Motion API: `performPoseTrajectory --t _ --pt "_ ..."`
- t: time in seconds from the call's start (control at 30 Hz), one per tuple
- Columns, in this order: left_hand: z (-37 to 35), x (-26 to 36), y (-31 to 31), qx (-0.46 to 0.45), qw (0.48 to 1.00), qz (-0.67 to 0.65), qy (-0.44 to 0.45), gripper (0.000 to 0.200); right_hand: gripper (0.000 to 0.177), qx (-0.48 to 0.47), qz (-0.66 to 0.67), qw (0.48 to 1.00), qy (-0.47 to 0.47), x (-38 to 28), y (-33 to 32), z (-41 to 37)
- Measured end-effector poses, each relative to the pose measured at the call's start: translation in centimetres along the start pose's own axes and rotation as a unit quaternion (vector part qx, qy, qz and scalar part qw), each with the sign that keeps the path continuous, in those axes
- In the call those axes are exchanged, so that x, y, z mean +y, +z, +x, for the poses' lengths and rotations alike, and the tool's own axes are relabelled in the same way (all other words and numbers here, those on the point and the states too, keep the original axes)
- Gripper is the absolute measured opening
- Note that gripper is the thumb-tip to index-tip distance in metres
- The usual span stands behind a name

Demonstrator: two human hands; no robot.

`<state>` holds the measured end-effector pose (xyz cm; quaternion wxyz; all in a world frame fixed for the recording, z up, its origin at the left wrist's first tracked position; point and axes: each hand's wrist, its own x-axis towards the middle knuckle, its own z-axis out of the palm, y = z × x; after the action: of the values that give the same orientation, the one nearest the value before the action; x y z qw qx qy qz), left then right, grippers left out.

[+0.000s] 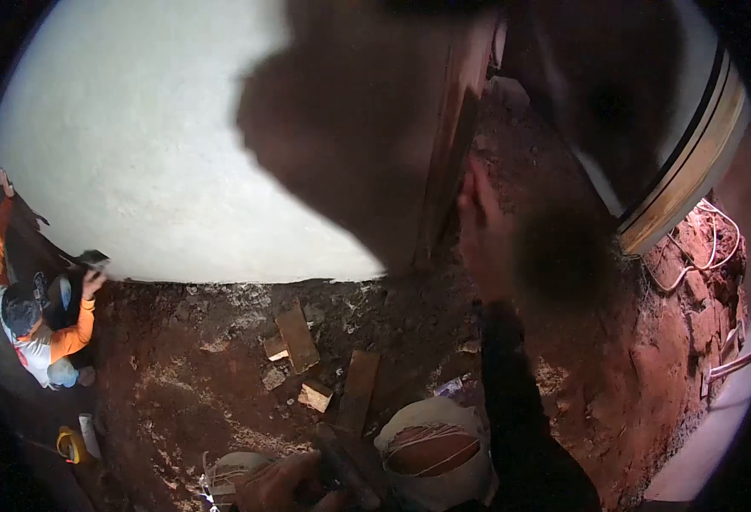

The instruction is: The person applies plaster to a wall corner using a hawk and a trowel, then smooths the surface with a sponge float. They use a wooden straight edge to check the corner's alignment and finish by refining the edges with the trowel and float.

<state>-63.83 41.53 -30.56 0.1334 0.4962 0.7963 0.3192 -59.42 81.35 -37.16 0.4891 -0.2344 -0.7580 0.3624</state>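
My right hand (484, 226), in a dark sleeve, reaches up with its fingers stretched out along the edge of a reddish-brown wooden post (450, 145). Whether it presses on the post is hard to tell in the shadow. Low in the view, my left hand (283, 482) is closed around a dark bar-like piece (345, 468), whose kind I cannot make out. My bent knees show beside it, in light, torn trousers (437, 414). A flat wooden board (358, 391) lies on the soil just beyond the piece.
A white wall (162, 154) rises ahead, crossed by dark shadows. Wood offcuts (297, 340) lie at its foot. At left, a co-worker in orange sleeves (72, 339) holds a dark tool at the wall. Pale cables (713, 247) hang over rubble at right. A yellow item (70, 445) lies lower left.
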Motion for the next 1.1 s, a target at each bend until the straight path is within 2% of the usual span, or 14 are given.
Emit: performPoseTrajectory --t 0.03,0.1,0.23,0.3,0.47,0.57,0.63,0.73,0.8,0.83,0.9,0.97,1.0,1.1 --pt "0.0 0.0 0.0 -0.003 1.0 -0.001 -0.002 0.045 0.045 0.001 -0.003 1.0 -0.008 -0.9 -0.2 1.7" --pt "-0.1 0.5 -0.2 0.002 1.0 -0.003 -0.004 0.046 0.045 0.028 0.022 0.995 -0.09 -2.1 -0.3 4.5" --pt "-0.3 0.7 -0.4 -0.011 0.999 -0.023 -0.042 0.047 0.046 0.041 0.024 0.991 -0.126 -1.2 -0.6 7.7" --pt "-0.2 0.8 -0.6 -0.007 1.0 -0.012 -0.028 0.046 0.045 0.035 0.007 0.982 -0.186 -1.8 -0.9 8.4" --pt "0.0 0.9 -0.8 -0.004 1.0 -0.008 -0.01 0.046 0.044 0.037 0.007 0.984 -0.174 -2.2 -0.5 8.4" --pt "0.0 0.6 -0.4 0.001 0.995 -0.1 -0.013 0.048 0.044 0.032 0.006 0.988 -0.151 -2.0 -0.3 7.5" --pt "-0.1 0.6 -0.5 0.005 1.0 -0.028 0.007 0.048 0.045 0.024 0.005 0.993 -0.119 -1.7 0.0 6.6" --pt "0.0 0.8 -0.9 -0.022 1.0 0.004 -0.01 0.048 0.045 0.03 0.005 0.993 -0.113 0.1 0.8 5.4" --pt "0.2 0.9 -0.7 -0.019 1.0 -0.009 -0.017 0.048 0.045 0.056 -0.028 0.983 -0.173 2.5 1.6 4.3" --pt "0.2 0.8 -0.6 -0.011 1.0 -0.023 -0.018 0.048 0.045 0.055 -0.027 0.984 -0.168 3.3 1.8 3.4" --pt "0.3 0.6 -0.4 -0.01 1.0 -0.016 -0.016 0.048 0.044 0.031 -0.026 0.997 -0.062 3.9 2.3 0.9" --pt "0.3 0.7 -0.4 -0.01 1.0 -0.007 -0.011 0.049 0.044 0.029 -0.046 0.998 -0.011 5.3 3.2 -1.5" --pt "0.4 1.0 -0.6 -0.026 0.999 -0.003 -0.036 0.049 0.043 0.027 -0.064 0.997 0.037 6.2 3.7 -2.7" --pt "0.1 1.0 0.3 -0.029 0.994 -0.011 -0.106 0.049 0.042 -0.017 -0.03 0.997 0.062 10.8 4.9 -6.0"
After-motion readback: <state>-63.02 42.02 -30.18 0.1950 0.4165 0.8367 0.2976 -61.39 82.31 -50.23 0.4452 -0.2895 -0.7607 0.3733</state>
